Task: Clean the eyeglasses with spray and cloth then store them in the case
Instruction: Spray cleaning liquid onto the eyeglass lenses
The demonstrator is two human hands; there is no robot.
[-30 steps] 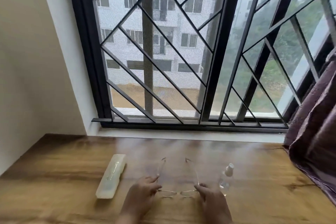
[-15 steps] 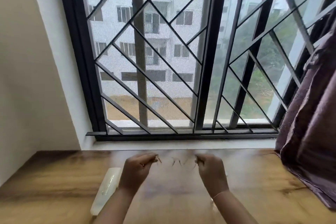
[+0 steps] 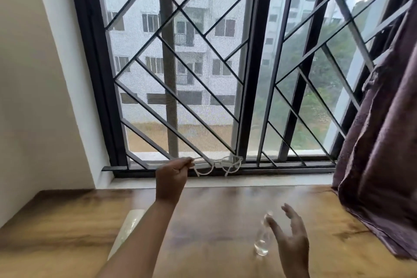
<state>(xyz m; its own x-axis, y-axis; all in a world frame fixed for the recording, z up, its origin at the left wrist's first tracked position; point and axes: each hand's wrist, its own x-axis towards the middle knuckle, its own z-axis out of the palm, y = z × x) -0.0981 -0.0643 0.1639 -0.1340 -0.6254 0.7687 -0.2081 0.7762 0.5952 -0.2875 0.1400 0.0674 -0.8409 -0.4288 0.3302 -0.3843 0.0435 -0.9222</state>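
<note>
the left hand [image 3: 172,175] pinches one temple of the clear-framed eyeglasses [image 3: 217,166], held up in the air toward the far window. the right hand [image 3: 290,236] is spread wide with nothing in it, just beside the small clear spray bottle [image 3: 263,240] standing on the wooden desk [image 3: 67,228]. to grasp well, close around the bottle's body, nozzle aimed away from the face. the bottle looks to hold clear liquid low down. the pale eyeglass case [image 3: 127,230] lies near left, partly behind the arm; contents can't be told.
</note>
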